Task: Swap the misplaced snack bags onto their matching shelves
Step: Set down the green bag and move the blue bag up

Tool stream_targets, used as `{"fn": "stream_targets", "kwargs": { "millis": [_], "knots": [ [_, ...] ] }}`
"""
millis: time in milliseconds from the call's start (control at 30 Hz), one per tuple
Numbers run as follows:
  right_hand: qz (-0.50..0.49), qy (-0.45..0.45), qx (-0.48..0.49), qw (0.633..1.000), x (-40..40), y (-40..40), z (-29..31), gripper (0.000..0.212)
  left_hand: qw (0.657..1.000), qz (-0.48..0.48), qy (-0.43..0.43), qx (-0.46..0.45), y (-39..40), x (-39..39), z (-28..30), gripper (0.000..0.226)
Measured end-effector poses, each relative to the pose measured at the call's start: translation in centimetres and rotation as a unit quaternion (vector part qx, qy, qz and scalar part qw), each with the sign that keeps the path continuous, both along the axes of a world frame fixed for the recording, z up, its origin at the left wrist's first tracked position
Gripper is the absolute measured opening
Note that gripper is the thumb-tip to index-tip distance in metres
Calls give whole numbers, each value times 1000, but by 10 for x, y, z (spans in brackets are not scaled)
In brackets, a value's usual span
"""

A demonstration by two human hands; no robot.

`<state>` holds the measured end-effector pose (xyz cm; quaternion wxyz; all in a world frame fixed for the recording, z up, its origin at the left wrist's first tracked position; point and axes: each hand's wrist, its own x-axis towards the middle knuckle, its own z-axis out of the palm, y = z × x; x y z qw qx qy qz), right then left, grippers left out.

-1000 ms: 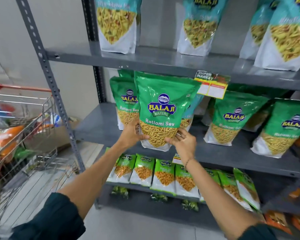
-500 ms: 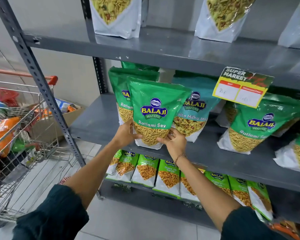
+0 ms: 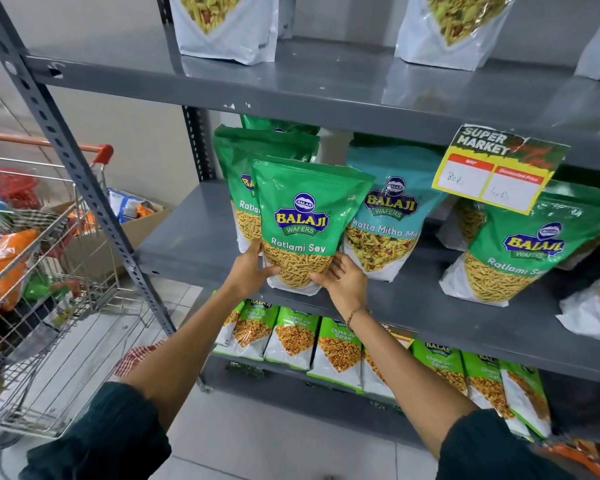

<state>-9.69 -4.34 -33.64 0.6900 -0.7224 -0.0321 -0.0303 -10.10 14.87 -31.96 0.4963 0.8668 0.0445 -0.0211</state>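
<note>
I hold a green Ratlami Sev bag upright at the front of the middle shelf. My left hand grips its lower left corner and my right hand its lower right corner. Behind it stand other green Ratlami Sev bags. Just to its right stands a teal Khatta Mitha Mix bag, partly hidden by the held bag. More green Ratlami Sev bags stand further right. On the top shelf I see the white bottoms of mix bags.
A price tag hangs from the top shelf's edge. Green Chana Jor Garam bags line the lower shelf. A shopping cart with snack bags stands at the left, a cardboard box behind it. A slotted grey upright frames the left side.
The view has come closer to the shelf and tilted down. The held green bag has shifted slightly left, uncovering the teal bag beside it. Both hands keep their grip.
</note>
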Motion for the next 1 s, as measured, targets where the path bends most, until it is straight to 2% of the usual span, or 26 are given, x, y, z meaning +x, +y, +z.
{"fn": "stream_targets", "kwargs": {
  "millis": [100,167,233,300,333,400,433,500,567,633,733,833,933,1000],
  "knots": [
    [3,0,-50,999,0,-9,-3,54,989,132,-71,-7,-17,-22,3,70],
    [-51,-18,-102,993,-2,-22,-5,39,978,156,-131,-35,-38,-44,5,49],
    [-139,-36,-123,982,-3,-39,-7,23,985,73,-155,-21,-62,-58,6,31],
    [-221,-49,-106,968,0,-60,-10,18,987,-41,-155,21,-89,-52,5,30],
    [-254,-50,-98,961,3,-70,-11,20,984,-87,-150,43,-104,-44,4,35],
    [-284,-34,-105,953,10,-90,-11,33,984,-137,-103,47,-134,-27,2,64],
    [-279,-17,-115,953,14,-99,-9,41,989,-135,-57,21,-147,-19,3,80],
    [-239,25,-141,961,24,-113,-9,60,996,-64,30,-45,-165,3,-2,99],
    [-186,59,-156,968,35,-123,-11,79,994,15,90,-58,-172,26,-11,102],
    [-145,72,-148,976,43,-127,-12,88,992,48,97,-61,-174,43,-18,92],
    [-108,69,-121,984,50,-131,-12,77,992,54,62,-98,-174,52,-26,75],
    [-113,73,-116,984,54,-130,-13,63,996,38,-2,-85,-172,57,-34,69],
    [-137,76,-131,979,56,-132,-14,70,997,16,-12,-79,-171,61,-36,66],
    [-146,73,-125,979,51,-136,-15,61,996,-11,-31,-80,-169,63,-37,61]
  ]
}}
